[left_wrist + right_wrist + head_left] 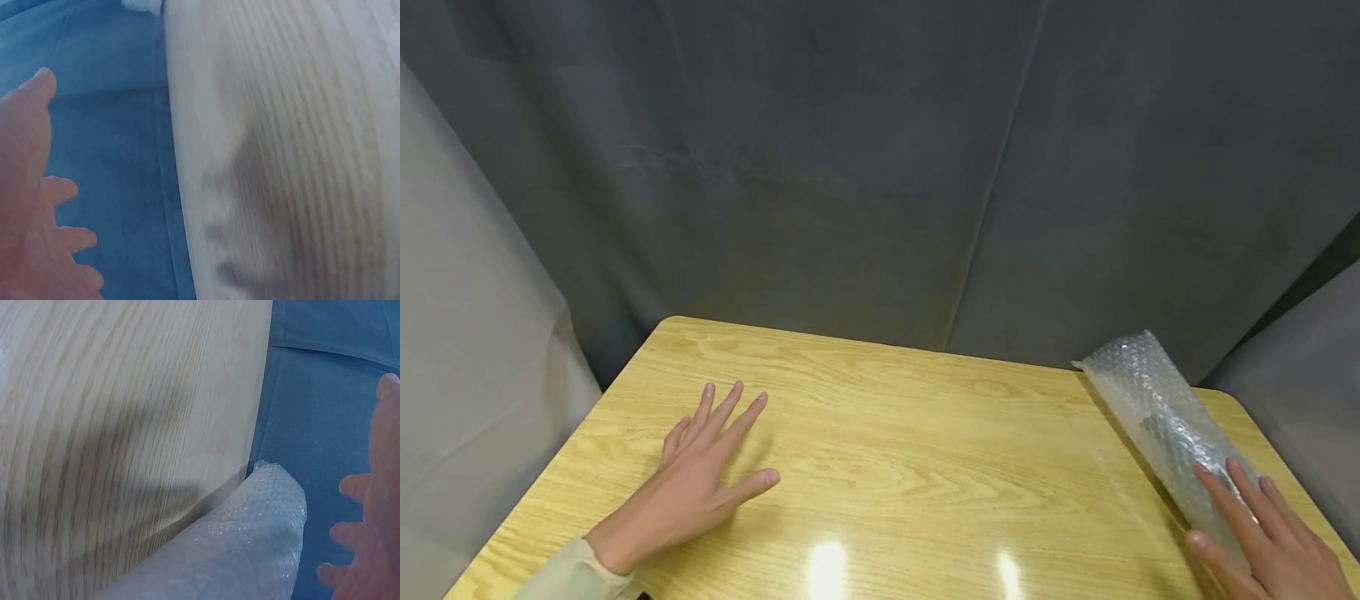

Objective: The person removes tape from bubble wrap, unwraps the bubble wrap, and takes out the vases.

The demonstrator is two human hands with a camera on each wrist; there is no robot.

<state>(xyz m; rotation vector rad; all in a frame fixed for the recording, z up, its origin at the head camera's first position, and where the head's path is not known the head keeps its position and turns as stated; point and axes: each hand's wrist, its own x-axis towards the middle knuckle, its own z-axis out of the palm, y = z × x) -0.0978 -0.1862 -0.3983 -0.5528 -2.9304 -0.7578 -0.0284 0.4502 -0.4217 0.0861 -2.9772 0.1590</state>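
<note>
A long, clear bubble-wrap bundle (1150,408) lies slantwise on the right side of a yellow wood-grain table (910,442) with rounded corners. Its contents are hidden, though something greenish shows faintly through. It looks light and soft-skinned, rather slick and easily crumpled; a broad, gentle grip around its middle would probably suit it best (any fragility inside cannot be judged). The person's right hand (1273,533) hovers over its near end, fingers spread, gripping nothing; the right-wrist view shows the fingertips apart from the wrap. The left hand (696,483), fingers fanned wide, holds nothing above the table's left side. The bundle's far end reaches the back edge, before a dark grey curtain (850,167); the right edge is near. The most room lies leftward, between the hands.
</note>
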